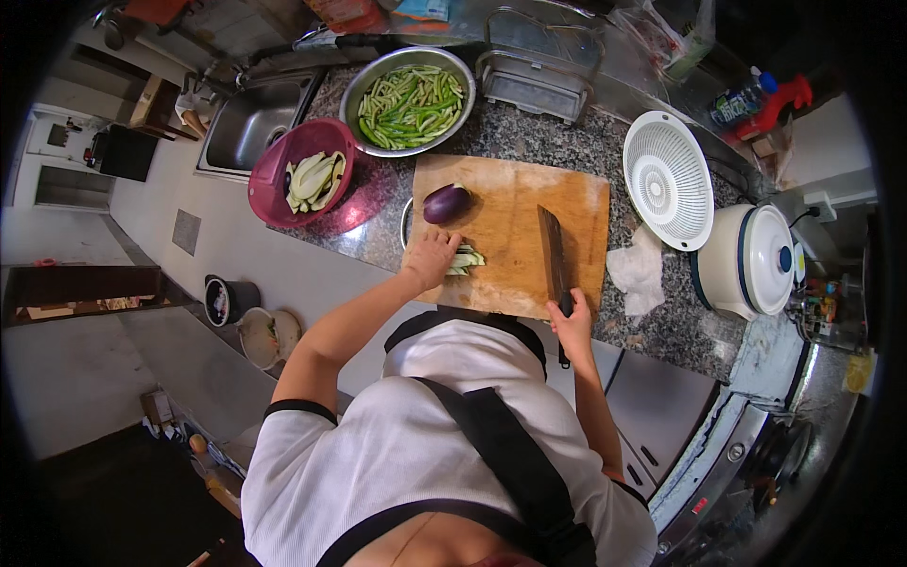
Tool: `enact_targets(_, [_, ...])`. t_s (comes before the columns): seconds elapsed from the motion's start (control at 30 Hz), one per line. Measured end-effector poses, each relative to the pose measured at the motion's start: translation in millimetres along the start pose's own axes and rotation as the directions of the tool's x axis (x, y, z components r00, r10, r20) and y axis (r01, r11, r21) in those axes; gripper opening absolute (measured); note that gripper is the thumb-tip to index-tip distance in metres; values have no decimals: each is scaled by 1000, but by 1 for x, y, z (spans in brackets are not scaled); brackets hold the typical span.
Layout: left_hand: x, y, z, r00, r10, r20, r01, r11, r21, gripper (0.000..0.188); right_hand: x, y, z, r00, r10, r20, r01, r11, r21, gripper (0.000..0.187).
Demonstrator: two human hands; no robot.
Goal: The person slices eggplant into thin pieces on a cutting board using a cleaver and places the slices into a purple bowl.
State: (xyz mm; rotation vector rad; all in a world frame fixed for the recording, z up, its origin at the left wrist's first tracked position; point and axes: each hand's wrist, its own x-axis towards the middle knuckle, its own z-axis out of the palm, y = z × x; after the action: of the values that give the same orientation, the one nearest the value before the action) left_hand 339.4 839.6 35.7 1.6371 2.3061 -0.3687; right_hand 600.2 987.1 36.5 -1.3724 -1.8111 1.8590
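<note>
A wooden cutting board (510, 189) lies on the granite counter in front of me. On its left part, my left hand (434, 259) is closed over cut pale eggplant pieces (466, 259), partly hiding them. A whole purple eggplant (447, 203) rests just beyond that hand. My right hand (573, 323) grips a kitchen knife (552, 248) by its black handle, at the board's near right edge. Its dark blade points away from me over the board, apart from the eggplant.
Left of the board stand a red basin (264, 189) with pale eggplant pieces and a metal bowl (351, 98) of cut green beans. A sink (248, 121) is farther left. To the right are a white cloth (638, 274), a white colander (669, 180) and a rice cooker (742, 260).
</note>
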Motion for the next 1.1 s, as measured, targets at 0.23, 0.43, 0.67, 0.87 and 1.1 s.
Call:
enact_targets(0.23, [-12, 2, 1, 983, 31, -183, -50, 994, -96, 46, 1, -2, 1, 999, 12, -32, -11, 1000, 8, 19])
enact_targets(0.43, [-11, -4, 4, 975, 54, -214, -97, 976, -195, 41, 2, 14, 3, 998, -4, -70, 9, 998, 66, 18])
enact_targets(0.67, [-3, -10, 2, 990, 45, -132, -77, 965, -252, 45, -4, 0, 7, 996, -6, -86, 8, 1000, 24, 16])
enact_targets(0.87, [3, -25, -10, 997, -78, 20, 75, 802, -593, 49, -4, 5, 12, 987, -10, -161, 16, 999, 35, 17])
enact_targets(1.1, [-34, -168, -68, 833, -542, -113, -133, 1, -991, 39, -13, 13, 27, 958, -22, -287, 22, 1000, -4, 34])
